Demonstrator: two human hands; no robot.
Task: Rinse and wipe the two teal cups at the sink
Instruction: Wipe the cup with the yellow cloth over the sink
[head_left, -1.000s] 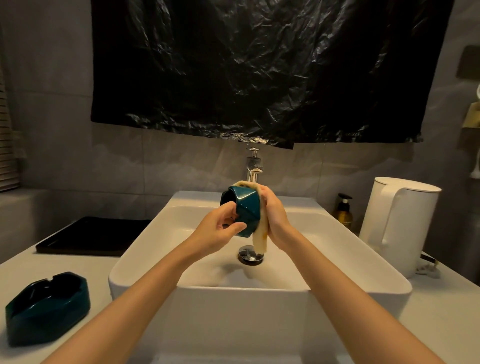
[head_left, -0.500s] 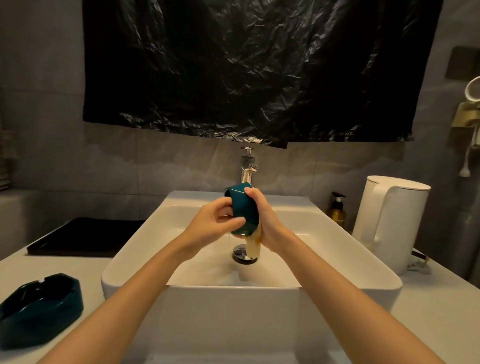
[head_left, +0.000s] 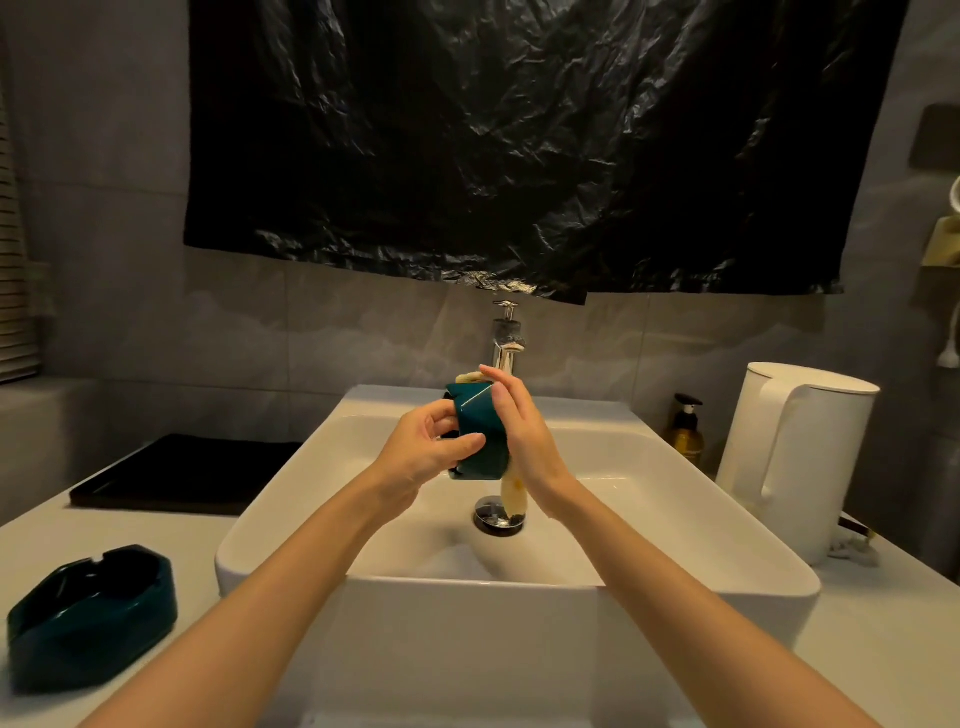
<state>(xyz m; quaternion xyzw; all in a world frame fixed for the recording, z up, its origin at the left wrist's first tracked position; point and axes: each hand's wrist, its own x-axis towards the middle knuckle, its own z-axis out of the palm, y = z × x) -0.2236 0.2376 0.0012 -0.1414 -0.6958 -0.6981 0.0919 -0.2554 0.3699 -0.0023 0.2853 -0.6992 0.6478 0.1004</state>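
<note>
Gripping teal cup (head_left: 480, 441) with left hand (head_left: 421, 453), right hand (head_left: 525, 436) pressing cloth (head_left: 514, 494)

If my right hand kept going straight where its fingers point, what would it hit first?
Likely the chrome faucet: the right hand, flat alongside the teal cup, points up and away toward it. Depth is unclear; it might pass just left and reach the tiled wall.

So the whole back wall (head_left: 104, 322) is big grey tiles, and a crinkly black plastic sheet (head_left: 519, 156) is hung across most of the upper part. The white countertop (head_left: 883, 623) runs along both sides of the sink (head_left: 467, 649). Blind slats (head_left: 13, 312) peek in at the far left edge, above a grey ledge (head_left: 31, 405). The lighting is dim and warm-ish, with lots of shadow.
</note>
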